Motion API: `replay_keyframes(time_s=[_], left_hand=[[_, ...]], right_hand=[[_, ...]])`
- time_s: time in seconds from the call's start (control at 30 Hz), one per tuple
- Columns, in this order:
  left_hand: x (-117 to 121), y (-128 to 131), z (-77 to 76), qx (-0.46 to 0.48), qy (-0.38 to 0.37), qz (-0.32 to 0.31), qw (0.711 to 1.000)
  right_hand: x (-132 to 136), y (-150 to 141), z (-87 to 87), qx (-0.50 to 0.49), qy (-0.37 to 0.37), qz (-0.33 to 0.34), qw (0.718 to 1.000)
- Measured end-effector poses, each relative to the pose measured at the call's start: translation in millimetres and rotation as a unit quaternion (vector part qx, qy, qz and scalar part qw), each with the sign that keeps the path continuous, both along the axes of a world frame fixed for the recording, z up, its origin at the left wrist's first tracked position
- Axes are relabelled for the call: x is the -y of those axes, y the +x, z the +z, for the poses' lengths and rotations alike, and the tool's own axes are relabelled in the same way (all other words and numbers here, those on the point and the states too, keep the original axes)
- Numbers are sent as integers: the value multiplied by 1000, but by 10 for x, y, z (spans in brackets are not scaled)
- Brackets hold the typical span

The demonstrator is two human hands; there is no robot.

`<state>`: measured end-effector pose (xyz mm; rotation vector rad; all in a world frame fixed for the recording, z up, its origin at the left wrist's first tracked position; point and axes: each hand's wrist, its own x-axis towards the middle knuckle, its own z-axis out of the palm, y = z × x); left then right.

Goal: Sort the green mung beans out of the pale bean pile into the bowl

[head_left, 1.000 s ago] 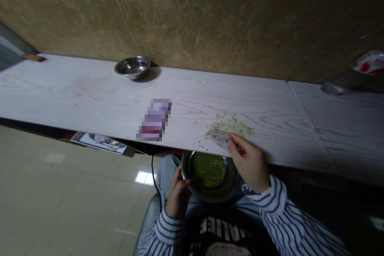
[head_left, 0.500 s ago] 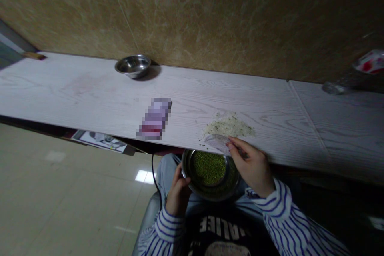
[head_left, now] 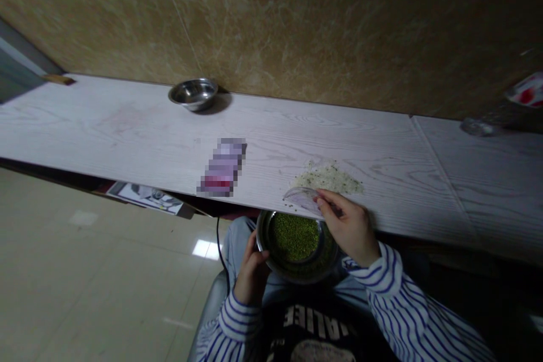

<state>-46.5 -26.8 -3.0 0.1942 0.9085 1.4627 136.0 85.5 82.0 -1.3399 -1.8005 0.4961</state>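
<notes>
My left hand [head_left: 252, 271] grips the left rim of a steel bowl [head_left: 265, 232], which sits over my lap just below the table edge. Small green beans [head_left: 294, 237], like mung beans, cover its bottom. In my right hand [head_left: 345, 220] a thin, clear curved plastic piece [head_left: 303, 197] is pinched between thumb and fingers, held at the table's front edge above the bowl. Just behind it lies a heap of white grains [head_left: 333, 176], rice-like, with green beans scattered among them. A few stray beans lie by the edge, left of the plastic piece.
A second steel bowl [head_left: 194, 94] stands against the wall at the back. A blurred-out, phone-shaped object [head_left: 223, 167] lies left of the grain heap. At far right a clear plastic bottle [head_left: 487, 121] lies on the white table [head_left: 139, 141]. Printed papers [head_left: 144, 198] stick out below the table.
My right hand has shifted slightly left with the clear plastic piece, which is tilted more upright. My left hand keeps its grip on the bowl. The view has swung a little left.
</notes>
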Motion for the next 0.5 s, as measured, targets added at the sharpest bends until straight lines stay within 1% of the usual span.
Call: replay_keyframes(time_s=[0.3,0.43,0.5], left_hand=[[-39,-90,67,-25,3,17,1000],[-35,-106,58,-26,7,29,999],[-31,-104,47,-30,7,29,999]], right_hand=[[-24,-82,62,4,-26,31,999],[25,-95,99,-7,-50,68,996],[53,-58,105,-15,-62,76,995]])
